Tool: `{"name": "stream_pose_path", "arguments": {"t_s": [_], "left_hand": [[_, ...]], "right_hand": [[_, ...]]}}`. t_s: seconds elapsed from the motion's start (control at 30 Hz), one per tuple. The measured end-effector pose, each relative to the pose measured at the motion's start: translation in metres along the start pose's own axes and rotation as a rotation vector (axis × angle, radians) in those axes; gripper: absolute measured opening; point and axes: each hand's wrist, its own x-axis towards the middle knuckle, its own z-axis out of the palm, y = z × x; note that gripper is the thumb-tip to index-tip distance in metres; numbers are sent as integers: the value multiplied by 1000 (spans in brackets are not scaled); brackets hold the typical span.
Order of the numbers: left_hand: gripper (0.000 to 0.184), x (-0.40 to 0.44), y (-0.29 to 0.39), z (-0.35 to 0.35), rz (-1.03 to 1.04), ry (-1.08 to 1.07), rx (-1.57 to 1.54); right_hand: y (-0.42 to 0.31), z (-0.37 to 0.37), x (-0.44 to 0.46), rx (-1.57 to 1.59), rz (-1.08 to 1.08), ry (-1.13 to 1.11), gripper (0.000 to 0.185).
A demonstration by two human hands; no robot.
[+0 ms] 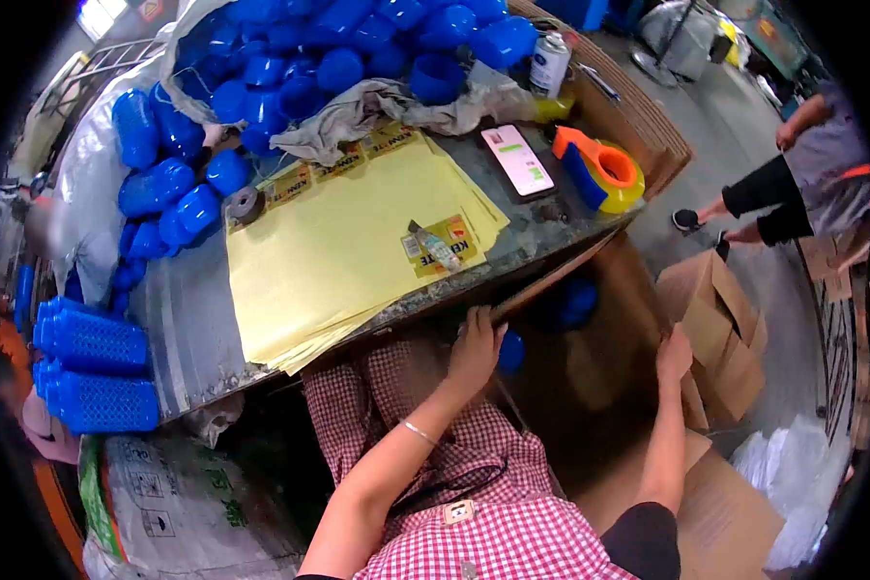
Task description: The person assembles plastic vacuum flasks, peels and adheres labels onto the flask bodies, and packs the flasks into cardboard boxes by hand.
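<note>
A large open cardboard box (pixel 638 290) stands beside the worktable, at my lap. My left hand (pixel 476 346) is closed on its near-left edge, just under the table's front edge. On the opposite side my right hand (pixel 675 354) grips the box's right edge, the fingers partly hidden. Inside the box some blue plastic pieces (pixel 578 304) show in the shadow, and one rounded blue piece (pixel 510 352) lies close to my left fingers. The lower part of the box is dark.
On the worktable (pixel 188 338) lie yellow printed sheets (pixel 329 251), a phone (pixel 519 159), a tape dispenser (pixel 599 172) and a spray can (pixel 549 66). Blue plastic containers (pixel 343 72) pile up behind; blue baskets (pixel 97 396) stack at left. Another carton (pixel 710 300) and a person (pixel 788 184) are at right.
</note>
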Motion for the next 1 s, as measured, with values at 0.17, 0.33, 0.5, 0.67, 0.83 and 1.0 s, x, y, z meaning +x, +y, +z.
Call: {"name": "stream_pose_path", "arguments": {"t_s": [0.17,0.33,0.5,0.67,0.83,1.0], "left_hand": [[49,20,18,-4,54,-28,66],[43,-11,10,-31,142,210,84],[14,-72,10,-116,190,34,-217],[15,-141,-27,-132,-118,78,-201],[20,-154,-30,-110,-241,64,-228],[19,-140,-13,-129,-12,120,-206]], "right_hand": [[-4,-8,-20,-190,23,185,47],[-109,10,-27,385,-335,-105,79],[-166,66,12,292,-218,-368,100],[-155,117,42,74,-236,-474,103],[-125,168,47,308,-290,-232,96],[-186,47,8,83,-395,-333,66]]}}
